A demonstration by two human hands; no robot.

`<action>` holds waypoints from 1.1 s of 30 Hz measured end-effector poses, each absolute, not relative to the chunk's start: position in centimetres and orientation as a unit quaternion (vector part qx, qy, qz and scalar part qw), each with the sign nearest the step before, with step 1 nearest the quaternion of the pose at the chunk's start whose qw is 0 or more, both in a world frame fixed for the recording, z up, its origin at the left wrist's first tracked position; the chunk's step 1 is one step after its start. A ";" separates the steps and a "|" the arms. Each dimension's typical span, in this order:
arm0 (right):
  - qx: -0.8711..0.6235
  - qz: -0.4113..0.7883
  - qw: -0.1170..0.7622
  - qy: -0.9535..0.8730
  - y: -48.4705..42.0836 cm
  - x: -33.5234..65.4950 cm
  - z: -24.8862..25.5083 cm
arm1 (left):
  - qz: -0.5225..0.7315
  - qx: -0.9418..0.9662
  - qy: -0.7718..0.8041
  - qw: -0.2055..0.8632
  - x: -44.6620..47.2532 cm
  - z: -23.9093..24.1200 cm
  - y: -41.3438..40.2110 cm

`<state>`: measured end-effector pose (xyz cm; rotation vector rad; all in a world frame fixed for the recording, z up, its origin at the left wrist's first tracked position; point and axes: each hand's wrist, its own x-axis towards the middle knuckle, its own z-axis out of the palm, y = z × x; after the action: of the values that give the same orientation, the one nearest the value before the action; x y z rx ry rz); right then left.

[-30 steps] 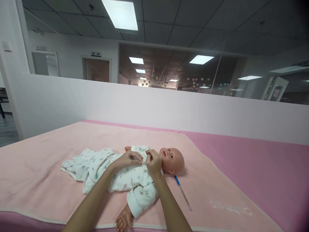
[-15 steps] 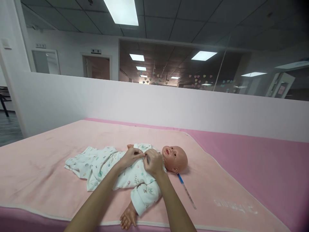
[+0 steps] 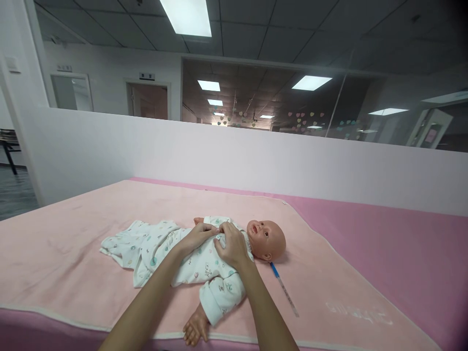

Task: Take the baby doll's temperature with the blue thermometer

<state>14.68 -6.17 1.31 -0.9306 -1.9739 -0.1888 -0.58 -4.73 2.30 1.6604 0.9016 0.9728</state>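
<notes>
A baby doll lies on its back, head to the right, in a white printed baby outfit with long sleeves. My left hand rests on the chest, its fingertips pinched at the front edge of the outfit. Beside it and almost touching, my right hand is curled over the upper chest with its fingers on the same edge. A gap shows between the right thumb and fingers, with a bit of white cloth there. The fingertips partly hide what they grip.
By the doll's head lies a thin clear thermometer-like stick with a blue end. Under everything is a peach blanket on a pink padded surface. A low white wall with glass above stands behind.
My right thumb has moved down and away from its fingers, opening a small gap. The left hand stays at the chest. The view has shifted slightly.
</notes>
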 end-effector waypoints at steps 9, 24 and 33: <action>-0.382 -0.073 0.475 -0.789 -5.9 14.4 0.6 | 0.414 0.683 0.369 0.476 -0.4 2.5 -4.9; -0.336 -0.042 0.510 -0.791 -6.1 14.5 1.0 | 0.397 0.713 0.378 0.437 -0.5 2.4 -4.7; -0.382 -0.003 0.503 -0.775 -5.9 14.1 0.6 | 0.392 0.712 0.373 0.448 -0.4 2.6 -4.8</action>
<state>14.15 -5.87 0.60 -0.9218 -1.8722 -0.0084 -0.44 -4.80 2.64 1.7624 0.9230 0.9705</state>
